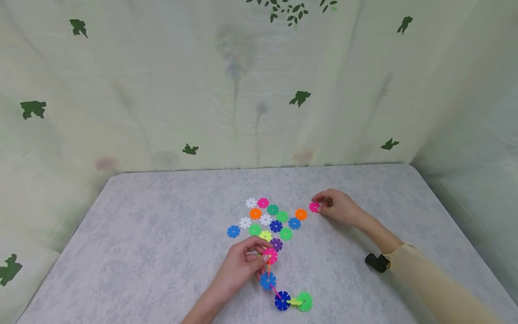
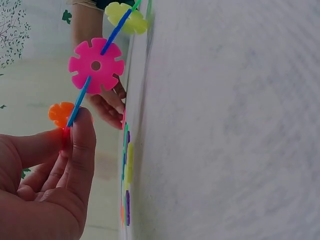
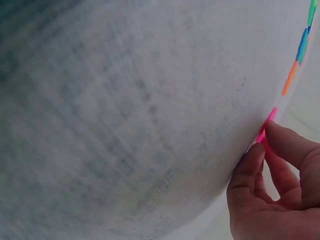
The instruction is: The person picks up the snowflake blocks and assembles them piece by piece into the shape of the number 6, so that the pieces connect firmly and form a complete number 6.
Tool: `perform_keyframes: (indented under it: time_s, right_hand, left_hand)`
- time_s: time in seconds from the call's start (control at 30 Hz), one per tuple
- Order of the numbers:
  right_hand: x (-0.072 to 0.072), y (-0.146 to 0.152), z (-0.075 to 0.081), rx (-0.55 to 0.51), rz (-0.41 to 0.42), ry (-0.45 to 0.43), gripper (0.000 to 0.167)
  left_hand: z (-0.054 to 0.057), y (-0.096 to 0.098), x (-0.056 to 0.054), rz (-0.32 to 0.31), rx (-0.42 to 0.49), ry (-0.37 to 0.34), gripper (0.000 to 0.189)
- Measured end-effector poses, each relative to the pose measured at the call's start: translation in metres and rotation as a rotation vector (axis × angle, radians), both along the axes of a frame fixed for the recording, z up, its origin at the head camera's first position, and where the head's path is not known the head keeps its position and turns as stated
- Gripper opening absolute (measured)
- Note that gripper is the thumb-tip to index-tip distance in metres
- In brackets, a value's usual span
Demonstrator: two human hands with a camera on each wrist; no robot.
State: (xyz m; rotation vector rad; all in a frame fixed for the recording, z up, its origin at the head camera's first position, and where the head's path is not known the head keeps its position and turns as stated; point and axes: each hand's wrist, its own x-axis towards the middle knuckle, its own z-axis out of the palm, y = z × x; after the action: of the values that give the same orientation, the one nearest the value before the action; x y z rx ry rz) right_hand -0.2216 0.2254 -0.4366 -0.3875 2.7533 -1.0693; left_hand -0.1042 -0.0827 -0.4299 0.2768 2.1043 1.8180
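Observation:
My left hand (image 1: 240,266) pinches a pink notched plastic disc (image 1: 271,255) between thumb and fingers. That disc ends a chain of interlocked flower-like discs, including a light blue disc (image 1: 267,281), a dark blue disc (image 1: 282,300), a yellow disc (image 1: 294,302) and a green disc (image 1: 305,301). In the left wrist view, the chain hangs in the air with a pink disc (image 2: 107,70) in its middle. Farther off, my right hand (image 1: 337,208) pinches a loose pink disc (image 1: 313,207) by its edge, down close over the table, as the right wrist view shows.
Several loose discs lie flat in a cluster on the grey table (image 1: 154,243), among them an orange disc (image 1: 301,214), a purple disc (image 1: 277,245) and a blue disc (image 1: 233,231). A pale curtain (image 1: 162,90) with leaf patterns hangs behind the far edge.

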Motion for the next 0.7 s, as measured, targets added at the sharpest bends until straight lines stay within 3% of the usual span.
perform_keyframes:
  time_s: [0.3,0.7]
  right_hand:
    - [0.0,-0.003,-0.001,-0.014,-0.014,0.003,0.02]
    - [0.016,0.0,0.007,-0.022,-0.077,0.02,0.011]
  left_hand:
    - [0.005,0.0,0.002,-0.029,-0.005,-0.01,0.02]
    - [0.009,-0.002,0.001,-0.039,0.003,-0.032,0.026]
